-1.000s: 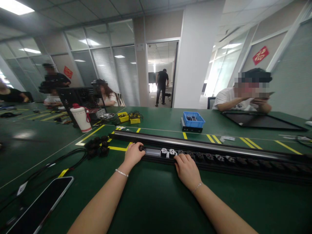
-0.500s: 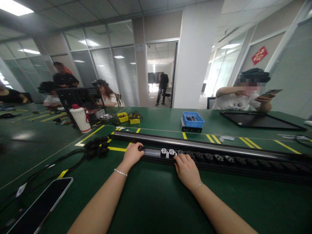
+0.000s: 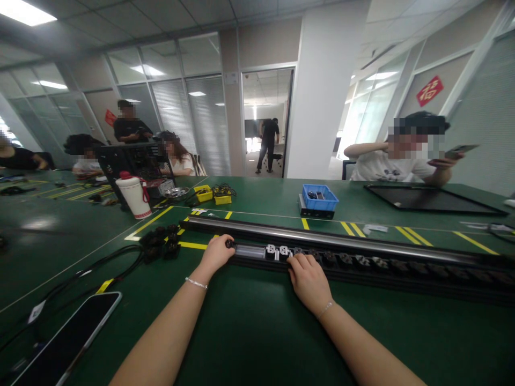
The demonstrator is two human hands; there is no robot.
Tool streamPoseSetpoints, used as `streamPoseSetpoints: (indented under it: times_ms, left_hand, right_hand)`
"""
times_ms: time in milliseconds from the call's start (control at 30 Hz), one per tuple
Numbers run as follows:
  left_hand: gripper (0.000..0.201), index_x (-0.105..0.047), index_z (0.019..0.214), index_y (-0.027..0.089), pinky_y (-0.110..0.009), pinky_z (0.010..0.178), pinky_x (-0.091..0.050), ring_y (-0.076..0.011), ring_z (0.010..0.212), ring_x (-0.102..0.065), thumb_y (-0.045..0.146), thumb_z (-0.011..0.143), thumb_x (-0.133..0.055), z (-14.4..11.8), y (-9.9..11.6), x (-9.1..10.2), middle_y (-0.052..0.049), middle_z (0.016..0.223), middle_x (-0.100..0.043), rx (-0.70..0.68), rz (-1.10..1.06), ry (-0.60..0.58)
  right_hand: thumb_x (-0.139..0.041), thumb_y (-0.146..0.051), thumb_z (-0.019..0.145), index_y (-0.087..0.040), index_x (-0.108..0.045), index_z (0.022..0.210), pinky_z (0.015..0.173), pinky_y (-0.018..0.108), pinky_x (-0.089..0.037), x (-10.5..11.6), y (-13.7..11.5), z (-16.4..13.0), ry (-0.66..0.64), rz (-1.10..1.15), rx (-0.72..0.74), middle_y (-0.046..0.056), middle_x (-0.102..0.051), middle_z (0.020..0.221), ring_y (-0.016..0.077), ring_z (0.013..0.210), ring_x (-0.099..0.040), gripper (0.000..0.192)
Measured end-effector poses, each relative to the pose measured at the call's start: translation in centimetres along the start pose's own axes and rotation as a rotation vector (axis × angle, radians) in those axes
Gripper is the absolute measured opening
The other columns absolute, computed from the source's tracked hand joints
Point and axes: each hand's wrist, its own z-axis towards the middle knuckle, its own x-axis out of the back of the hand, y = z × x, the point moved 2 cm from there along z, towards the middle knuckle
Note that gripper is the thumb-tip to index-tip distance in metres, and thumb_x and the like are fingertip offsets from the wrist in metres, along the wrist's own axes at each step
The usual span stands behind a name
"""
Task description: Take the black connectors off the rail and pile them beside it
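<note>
A long black power strip rail [image 3: 251, 259] lies across the table in front of me, with several black socket modules [image 3: 346, 259] in a row along its right part. Two pale-faced modules [image 3: 277, 250] sit left of them, beside a bare grey stretch of the channel. My left hand [image 3: 215, 254] is closed at the rail's left end, pinching a small black socket module [image 3: 230, 244] partly hidden by the fingers. My right hand [image 3: 308, 276] rests with bent fingertips gripping the rail's near edge, just right of the pale modules.
Behind the strip runs a long metal-faced bar [image 3: 306, 236]. Black sockets [image 3: 161, 244] with cables lie left, near a phone [image 3: 68, 343]. Farther back are a white tumbler [image 3: 134, 197], yellow bins [image 3: 213, 194], a blue basket [image 3: 319, 198] and a black panel [image 3: 430, 199]. Other people sit across the table.
My left hand has shifted slightly left with the black module; my right hand stays in place. At the back left, a standing person has moved to the right.
</note>
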Motion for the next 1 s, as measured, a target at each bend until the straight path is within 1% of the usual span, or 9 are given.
streamPoseSetpoints:
  times_ms: [167, 267, 400, 567, 633, 733, 800, 1000]
  left_hand:
    - [0.030, -0.062, 0.098, 0.021, -0.028, 0.085, -0.041, -0.0210, 0.098, -0.055, 0.020, 0.069, -0.054, 0.0, -0.1, 0.2, -0.005, 0.100, -0.065, -0.020, -0.003, -0.011]
    - [0.028, -0.062, 0.097, 0.022, -0.028, 0.085, -0.041, -0.0212, 0.099, -0.055, 0.024, 0.071, -0.054, -0.1, -0.1, 0.3, -0.005, 0.099, -0.064, -0.030, -0.011, -0.025]
    - [0.024, -0.062, 0.094, 0.023, -0.030, 0.084, -0.041, -0.0224, 0.099, -0.054, 0.031, 0.072, -0.055, -0.3, 0.0, 0.4, -0.005, 0.095, -0.064, -0.022, -0.004, -0.002]
    - [0.018, -0.061, 0.088, 0.023, -0.030, 0.088, -0.040, -0.0205, 0.099, -0.054, 0.025, 0.070, -0.057, -0.3, 0.2, 0.3, -0.002, 0.096, -0.062, -0.018, -0.030, 0.016]
    - [0.018, -0.060, 0.088, 0.022, -0.028, 0.085, -0.041, -0.0193, 0.097, -0.055, 0.023, 0.070, -0.055, -0.3, 0.1, 0.3, -0.003, 0.097, -0.062, -0.005, -0.057, 0.010]
    - [0.021, -0.059, 0.092, 0.022, -0.028, 0.075, -0.043, -0.0195, 0.088, -0.058, 0.024, 0.071, -0.054, -0.3, -0.3, 0.3, -0.004, 0.095, -0.063, 0.054, -0.079, -0.013]
    - [0.025, -0.057, 0.096, 0.022, -0.028, 0.072, -0.044, -0.0200, 0.086, -0.059, 0.025, 0.072, -0.053, -0.2, -0.5, 0.3, -0.004, 0.096, -0.063, 0.079, -0.079, -0.023]
    - [0.043, -0.051, 0.113, 0.021, -0.028, 0.078, -0.043, -0.0212, 0.095, -0.059, 0.029, 0.071, -0.058, 0.0, -1.3, 0.3, -0.007, 0.109, -0.061, 0.169, -0.125, -0.035]
  right_hand:
    - [-0.050, -0.016, 0.081, -0.019, -0.057, 0.095, 0.077, 0.030, -0.035, 0.0, 0.0, 0.0, 0.013, -0.004, 0.005, 0.006, -0.057, 0.092, 0.0194, 0.088, -0.045, 0.016]
    - [-0.050, -0.016, 0.081, -0.019, -0.057, 0.095, 0.076, 0.031, -0.035, 0.0, 0.0, 0.1, 0.015, -0.009, 0.007, 0.006, -0.057, 0.091, 0.0195, 0.088, -0.045, 0.016]
    - [-0.050, -0.016, 0.081, -0.019, -0.057, 0.095, 0.077, 0.031, -0.035, 0.1, -0.1, 0.1, 0.005, -0.009, 0.002, 0.006, -0.057, 0.092, 0.0197, 0.088, -0.045, 0.015]
    - [-0.049, -0.016, 0.082, -0.019, -0.057, 0.095, 0.077, 0.031, -0.035, 0.0, 0.0, 0.0, 0.022, -0.010, 0.008, 0.006, -0.057, 0.091, 0.0193, 0.087, -0.045, 0.016]
    - [-0.050, -0.016, 0.082, -0.019, -0.057, 0.095, 0.077, 0.031, -0.035, -0.1, 0.0, 0.0, 0.020, -0.007, 0.005, 0.006, -0.057, 0.091, 0.0192, 0.087, -0.045, 0.016]
    - [-0.050, -0.016, 0.082, -0.019, -0.057, 0.095, 0.078, 0.031, -0.035, -0.1, 0.0, 0.0, 0.011, -0.004, -0.002, 0.006, -0.057, 0.092, 0.0195, 0.088, -0.044, 0.016]
    - [-0.050, -0.016, 0.081, -0.019, -0.057, 0.095, 0.078, 0.031, -0.035, -0.1, 0.0, 0.0, 0.007, -0.004, -0.006, 0.006, -0.057, 0.093, 0.0195, 0.088, -0.044, 0.016]
    - [-0.050, -0.016, 0.081, -0.019, -0.057, 0.094, 0.077, 0.030, -0.035, 0.1, -0.2, 0.0, 0.019, -0.012, -0.001, 0.006, -0.057, 0.091, 0.0191, 0.087, -0.045, 0.015]
